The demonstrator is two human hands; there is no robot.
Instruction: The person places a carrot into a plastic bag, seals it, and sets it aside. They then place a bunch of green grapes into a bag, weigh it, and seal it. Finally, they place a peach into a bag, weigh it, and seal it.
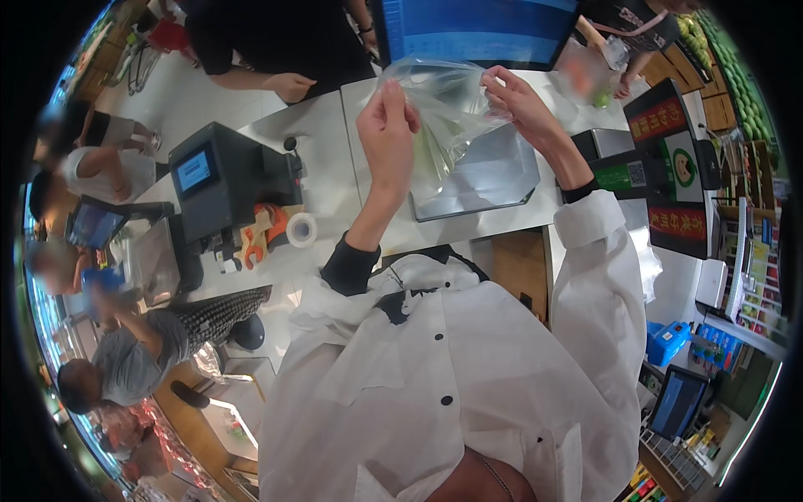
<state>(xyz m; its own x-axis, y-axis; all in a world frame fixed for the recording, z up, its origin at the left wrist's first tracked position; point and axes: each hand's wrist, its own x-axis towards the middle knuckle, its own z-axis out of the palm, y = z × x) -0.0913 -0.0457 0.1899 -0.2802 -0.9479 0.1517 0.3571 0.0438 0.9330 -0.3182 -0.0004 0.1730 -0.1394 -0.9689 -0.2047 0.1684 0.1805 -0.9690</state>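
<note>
A clear plastic bag (448,103) is stretched between my two hands above the counter. My left hand (389,128) pinches one side of its mouth between thumb and fingers. On the other side, my right hand (517,103) grips the opposite edge. Something pale green (433,147) shows through the film in the lower part of the bag; its exact kind is unclear. Beneath lies a flat metal weighing plate (495,182), partly covered by the bag and my left hand.
A monitor (477,31) stands behind the bag. To the left are a black label printer (219,179), a tape roll (302,229) and orange-handled scissors (254,251). Signed display panels (680,169) stand right. Across the counter, one person's hand (290,86) hangs near its edge; another person handles bagged produce (580,72).
</note>
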